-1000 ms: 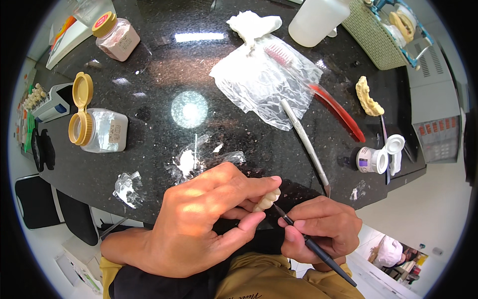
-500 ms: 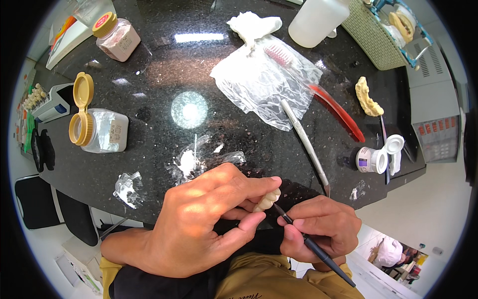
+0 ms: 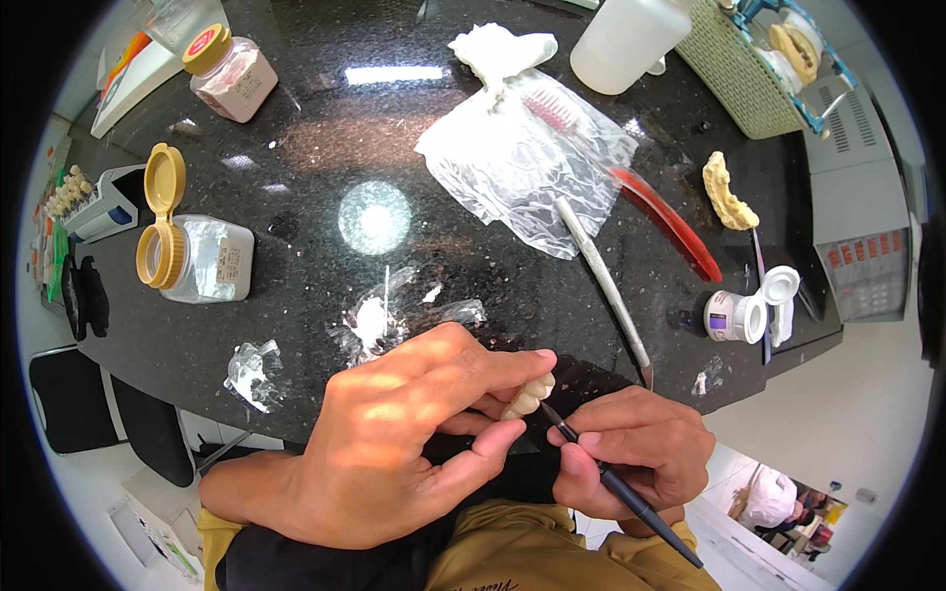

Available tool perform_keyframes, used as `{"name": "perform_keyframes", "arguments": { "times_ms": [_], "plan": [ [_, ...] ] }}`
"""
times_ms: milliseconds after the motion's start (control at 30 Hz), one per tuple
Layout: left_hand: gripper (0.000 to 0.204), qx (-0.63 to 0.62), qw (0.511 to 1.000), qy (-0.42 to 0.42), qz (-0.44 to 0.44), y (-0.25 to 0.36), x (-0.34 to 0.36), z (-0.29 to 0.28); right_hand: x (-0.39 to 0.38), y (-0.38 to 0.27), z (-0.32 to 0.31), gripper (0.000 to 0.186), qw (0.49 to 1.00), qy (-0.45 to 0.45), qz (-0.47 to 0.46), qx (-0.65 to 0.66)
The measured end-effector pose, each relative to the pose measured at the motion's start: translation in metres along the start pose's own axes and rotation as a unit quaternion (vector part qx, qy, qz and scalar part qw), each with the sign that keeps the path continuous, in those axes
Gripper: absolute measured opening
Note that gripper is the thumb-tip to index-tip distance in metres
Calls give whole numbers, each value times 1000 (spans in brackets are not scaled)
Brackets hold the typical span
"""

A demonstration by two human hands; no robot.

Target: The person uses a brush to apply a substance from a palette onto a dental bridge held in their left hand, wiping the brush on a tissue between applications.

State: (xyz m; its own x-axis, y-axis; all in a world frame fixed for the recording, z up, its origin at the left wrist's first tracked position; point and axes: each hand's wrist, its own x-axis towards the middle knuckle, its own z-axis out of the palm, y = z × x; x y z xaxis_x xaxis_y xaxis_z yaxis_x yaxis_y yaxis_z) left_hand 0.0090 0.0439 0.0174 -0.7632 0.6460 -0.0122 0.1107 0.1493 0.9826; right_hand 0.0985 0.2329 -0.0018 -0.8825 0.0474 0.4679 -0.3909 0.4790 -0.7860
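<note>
Almost nothing changes over the last second. Your left hand (image 3: 404, 424) keeps the row of teeth (image 3: 527, 398) pinched between thumb and fingers, by the near edge of the desk (image 3: 296, 207). Your right hand (image 3: 650, 448) stays closed round the black pen-like tool (image 3: 639, 505), its tip at or just beside the teeth; contact is unclear. Such stillness suggests careful, close work, with the piece held steady.
</note>
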Motion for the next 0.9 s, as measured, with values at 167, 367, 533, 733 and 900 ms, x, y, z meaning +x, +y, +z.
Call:
{"name": "perform_keyframes", "arguments": {
  "times_ms": [167, 367, 533, 733, 900],
  "plan": [
    [47, -2, 1000, 1, 1, -1, -1, 0, 0, 1, 0, 26, 1000, -3, -3, 2],
    [47, 4, 1000, 0, 14, -2, 0, 0, -1, 0, 0, 27, 1000, -2, -3, -5],
    [47, 9, 1000, 2, 19, -2, 0, 0, 1, 0, 0, 27, 1000, -5, -3, -3],
    [48, 5, 1000, 8, 8, 0, -1, 1, 0, 0, 0, 26, 1000, -1, -3, -6],
    [48, 4, 1000, 7, 6, 0, 0, 1, 0, 0, 0, 26, 1000, 3, -6, -8]
  ]
}}
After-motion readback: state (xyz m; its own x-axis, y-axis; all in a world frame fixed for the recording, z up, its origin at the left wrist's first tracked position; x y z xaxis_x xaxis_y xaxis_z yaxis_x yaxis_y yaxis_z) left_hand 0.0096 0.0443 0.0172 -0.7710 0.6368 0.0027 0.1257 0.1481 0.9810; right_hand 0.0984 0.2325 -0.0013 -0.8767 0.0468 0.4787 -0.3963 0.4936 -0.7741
